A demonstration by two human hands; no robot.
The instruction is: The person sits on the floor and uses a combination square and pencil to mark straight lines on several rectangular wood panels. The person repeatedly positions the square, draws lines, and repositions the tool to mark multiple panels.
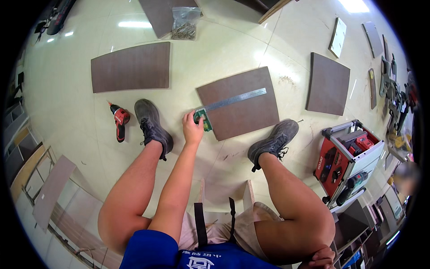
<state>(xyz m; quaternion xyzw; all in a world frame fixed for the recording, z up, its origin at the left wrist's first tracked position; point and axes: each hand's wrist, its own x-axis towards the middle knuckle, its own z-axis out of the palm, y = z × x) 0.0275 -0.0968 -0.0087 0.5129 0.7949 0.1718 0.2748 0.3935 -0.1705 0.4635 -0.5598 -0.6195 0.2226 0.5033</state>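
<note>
My left hand (193, 128) is closed on the green head of a combination square (204, 120), at the left edge of a dark brown wooden panel (244, 117). The square's steel blade lies slanting across the panel's top toward the right. The panel rests flat on the floor between my shoes. My right hand (323, 258) is by my right knee at the lower edge, its fingers curled together; whatever they may hold is hidden. Left of my left shoe lies a red and black cordless drill (120, 120).
Other brown panels lie beyond (131, 67) and at right (328, 84). A bag of screws (184, 24) sits on a far panel. A red-and-grey tool case (349, 161) stands right of my leg. Between my legs is a wooden box-like piece (248, 195). Tools line the right side.
</note>
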